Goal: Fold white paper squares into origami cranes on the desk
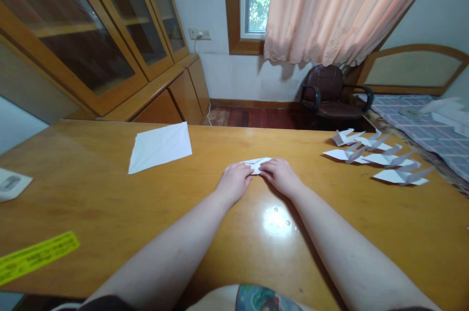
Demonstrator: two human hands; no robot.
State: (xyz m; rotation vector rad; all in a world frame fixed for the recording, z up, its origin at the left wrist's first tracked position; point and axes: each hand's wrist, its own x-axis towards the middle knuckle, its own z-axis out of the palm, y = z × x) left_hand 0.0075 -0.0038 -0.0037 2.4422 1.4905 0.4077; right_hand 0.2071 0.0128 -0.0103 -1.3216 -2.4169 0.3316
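Observation:
A small folded piece of white paper point(256, 164) lies on the wooden table point(176, 233), held between my two hands. My left hand point(234, 181) grips its left side, fingers bent over it. On the other side, my right hand point(281, 175) pinches the right part of the paper. Creases show on its upper face, while both ends are partly covered by my fingers. To the right stand several folded white paper cranes point(390, 159) in a loose group. A flat white sheet point(161, 147) rests to the left.
A yellow strip with dark print point(40, 255) is at the table's left front. A white device point(12, 185) sits at the left edge. Beyond the table are a glass-doored cabinet point(154, 12), an office chair point(328, 91) and a bed point(421, 115).

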